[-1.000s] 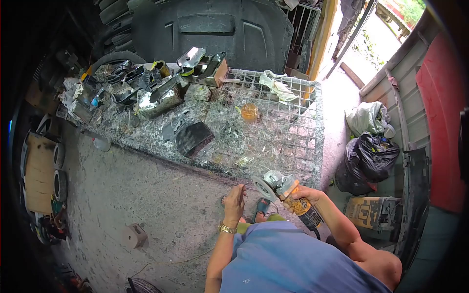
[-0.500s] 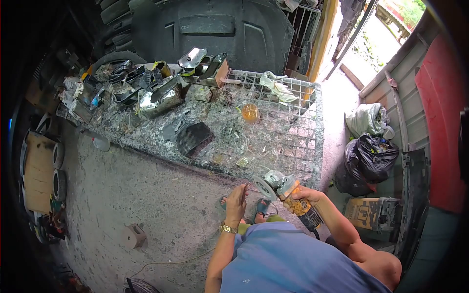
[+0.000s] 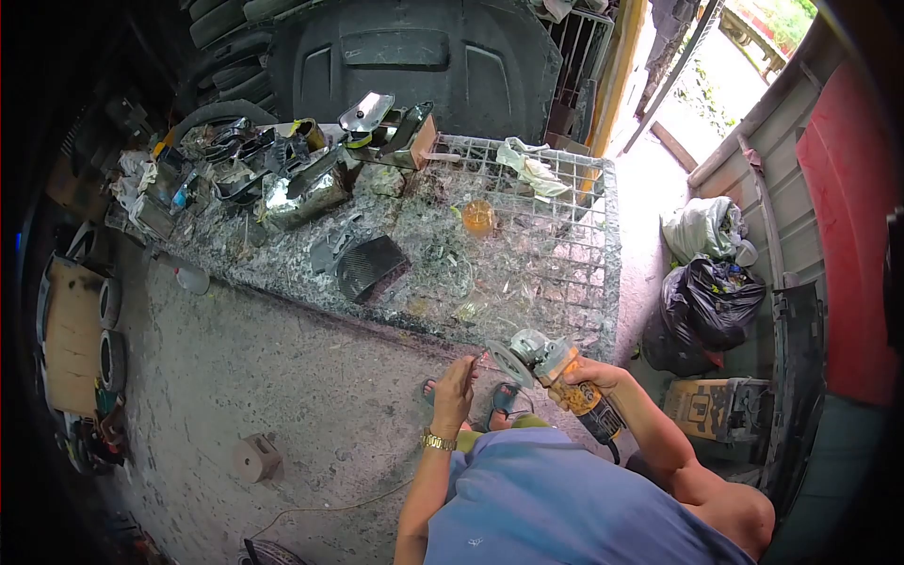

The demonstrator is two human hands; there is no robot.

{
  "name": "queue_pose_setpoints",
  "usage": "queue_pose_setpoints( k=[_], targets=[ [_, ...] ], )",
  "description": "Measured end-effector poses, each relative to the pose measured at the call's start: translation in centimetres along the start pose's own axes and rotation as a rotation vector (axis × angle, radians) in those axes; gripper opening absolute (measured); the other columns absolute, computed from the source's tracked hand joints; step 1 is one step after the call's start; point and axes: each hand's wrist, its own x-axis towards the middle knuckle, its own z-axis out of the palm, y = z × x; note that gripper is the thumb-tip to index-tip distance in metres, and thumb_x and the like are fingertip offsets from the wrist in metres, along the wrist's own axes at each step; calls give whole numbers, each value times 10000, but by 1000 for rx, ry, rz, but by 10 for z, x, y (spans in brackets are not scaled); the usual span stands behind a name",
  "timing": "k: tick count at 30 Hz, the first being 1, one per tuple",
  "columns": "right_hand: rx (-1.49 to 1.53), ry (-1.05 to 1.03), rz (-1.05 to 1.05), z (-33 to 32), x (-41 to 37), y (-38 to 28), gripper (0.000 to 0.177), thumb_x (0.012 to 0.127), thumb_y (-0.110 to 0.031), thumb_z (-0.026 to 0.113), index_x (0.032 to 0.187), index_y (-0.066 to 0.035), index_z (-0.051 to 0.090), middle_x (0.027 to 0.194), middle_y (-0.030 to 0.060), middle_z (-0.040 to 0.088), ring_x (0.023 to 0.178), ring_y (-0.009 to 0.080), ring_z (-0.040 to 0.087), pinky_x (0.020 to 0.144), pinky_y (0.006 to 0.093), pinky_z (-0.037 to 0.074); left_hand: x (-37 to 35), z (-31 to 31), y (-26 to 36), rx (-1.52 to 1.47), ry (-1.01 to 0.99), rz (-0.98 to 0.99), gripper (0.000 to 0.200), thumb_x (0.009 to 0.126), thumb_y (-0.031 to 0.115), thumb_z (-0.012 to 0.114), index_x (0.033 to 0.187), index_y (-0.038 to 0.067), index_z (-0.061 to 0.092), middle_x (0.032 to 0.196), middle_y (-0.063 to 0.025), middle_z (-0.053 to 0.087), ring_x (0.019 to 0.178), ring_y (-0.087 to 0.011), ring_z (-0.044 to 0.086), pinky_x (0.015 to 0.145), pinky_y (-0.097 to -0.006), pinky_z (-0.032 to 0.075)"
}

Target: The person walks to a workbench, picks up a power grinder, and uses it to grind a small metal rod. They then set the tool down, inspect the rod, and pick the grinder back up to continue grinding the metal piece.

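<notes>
My right hand (image 3: pixel 593 377) is wrapped round the yellow and black body of an angle grinder (image 3: pixel 586 400). The grinder's disc (image 3: pixel 509 363) faces left, close to my left hand. A thin, dark piece (image 3: pixel 467 373) shows at the fingers of my left hand (image 3: pixel 454 394), which are pressed together; its shape is largely hidden. A gold-coloured watch (image 3: pixel 439 441) is on the left wrist. Both hands are in front of the worktable's near edge (image 3: pixel 414 336).
On the table lie a black mesh-patterned part (image 3: pixel 370 267), an amber container (image 3: pixel 478 217), a pale glove (image 3: pixel 534 170) and a heap of scraps (image 3: pixel 240 165). Black bags (image 3: pixel 711 306) stand at right. A block (image 3: pixel 257 459) and cord (image 3: pixel 344 507) lie on the floor.
The view has shifted slightly. My left hand and the grinder in my right hand keep nearly the same positions, with the disc still beside the left fingers.
</notes>
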Motion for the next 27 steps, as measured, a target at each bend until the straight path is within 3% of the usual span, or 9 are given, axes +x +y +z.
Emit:
queue_pose_setpoints(
  k=[8, 10, 20, 23, 25, 27],
  targets=[
    [-20, 1, 22, -3, -1, 0, 605, 781, -113, 707, 1278, 12, 384, 1069, 136, 590, 855, 210, 648, 706, 341, 568, 0, 3, 0, -31, -4, -12, 401, 804, -136, 496, 1165, 36, 530, 901, -110, 633, 711, -211, 640, 596, -285, 527],
    [-31, 82, -44, 4, -1, 2, 476, 778, -126, 706, 1177, 34, 502, 960, 179, 619, 781, 257, 657, 678, 368, 569, 1, 4, 1, -51, 4, -13, 388, 813, -132, 497, 1161, 35, 531, 907, -112, 634, 715, -209, 641, 597, -283, 528],
    [-7, 49, -20, -7, -1, 9, 511, 774, -130, 724, 1199, 21, 485, 964, 144, 615, 780, 243, 652, 673, 366, 562, 15, -5, 38, -148, 169, -11, 144, 916, -27, 473, 1003, -1, 585, 852, -111, 659, 689, -196, 664, 594, -291, 527],
    [-22, 52, -27, -5, -1, 7, 511, 774, -122, 723, 1204, 18, 484, 973, 134, 616, 800, 233, 653, 680, 360, 561, 16, -13, 48, -135, 198, -24, 135, 928, -5, 474, 998, 0, 590, 866, -105, 663, 698, -185, 667, 584, -274, 521],
    [-82, 49, -66, 5, -4, 3, 554, 777, -131, 714, 1238, 30, 450, 1123, 138, 606, 948, 188, 625, 807, 305, 528, 16, -15, 51, -117, 211, -23, 132, 933, 4, 475, 996, -1, 591, 871, -101, 664, 705, -179, 669, 580, -264, 518],
    [-70, 45, -82, 5, -5, 3, 548, 776, -134, 717, 1229, 31, 457, 1123, 141, 605, 956, 197, 622, 809, 314, 529, 13, -15, 51, -195, 218, -106, 125, 945, 21, 470, 985, -3, 586, 884, -92, 665, 728, -166, 672, 564, -244, 511]
  ],
)
